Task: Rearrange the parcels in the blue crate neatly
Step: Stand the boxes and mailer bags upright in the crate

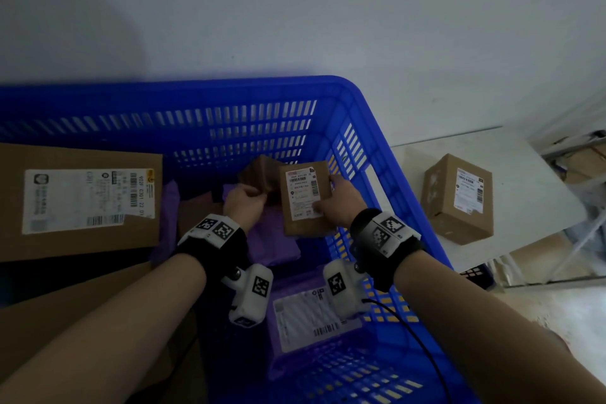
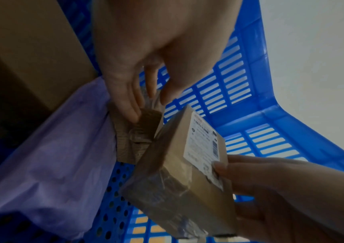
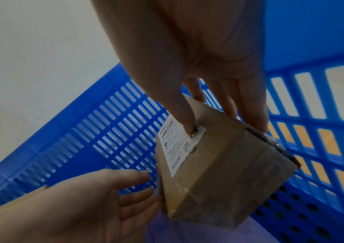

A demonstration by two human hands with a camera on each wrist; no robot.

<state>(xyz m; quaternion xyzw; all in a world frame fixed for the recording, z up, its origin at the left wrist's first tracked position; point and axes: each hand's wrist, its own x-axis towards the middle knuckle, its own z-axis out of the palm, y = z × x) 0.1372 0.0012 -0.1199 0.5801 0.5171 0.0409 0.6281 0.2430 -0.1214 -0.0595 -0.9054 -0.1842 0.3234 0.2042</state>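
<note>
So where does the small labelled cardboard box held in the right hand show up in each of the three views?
Head: small labelled box, centre-right, inside the blue crate, gripped by the right hand.
Left wrist: lower centre-right, label facing upper right.
Right wrist: centre-right, below the fingers.
Shared landmark: its white shipping label.

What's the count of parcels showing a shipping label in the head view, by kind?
Cardboard boxes: 3 (large box, small box, outside box)
Purple mailer: 1
Total: 4
</note>
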